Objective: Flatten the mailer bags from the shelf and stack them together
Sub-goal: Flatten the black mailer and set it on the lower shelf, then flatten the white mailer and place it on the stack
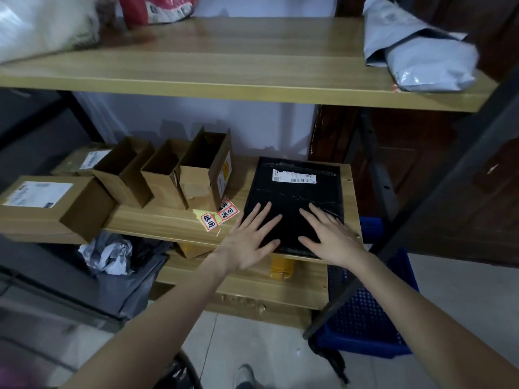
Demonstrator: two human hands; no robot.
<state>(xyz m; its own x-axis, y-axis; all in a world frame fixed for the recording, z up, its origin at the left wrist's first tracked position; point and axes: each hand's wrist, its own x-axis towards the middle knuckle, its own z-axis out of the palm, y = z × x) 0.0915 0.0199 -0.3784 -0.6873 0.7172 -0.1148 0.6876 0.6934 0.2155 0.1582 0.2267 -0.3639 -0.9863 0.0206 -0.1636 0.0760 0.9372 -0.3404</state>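
Both grips, left hand (247,240) and right hand (334,237), spread flat on glossy black mailer bag (295,192), white-labelled.

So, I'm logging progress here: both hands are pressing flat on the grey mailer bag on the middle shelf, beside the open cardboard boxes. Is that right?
Not quite. The bag under the left hand and right hand is a black mailer bag, not grey. The grey mailer bag lies on the upper shelf. The rest holds: head view shows flat palms, on the middle shelf, beside the open cardboard boxes.
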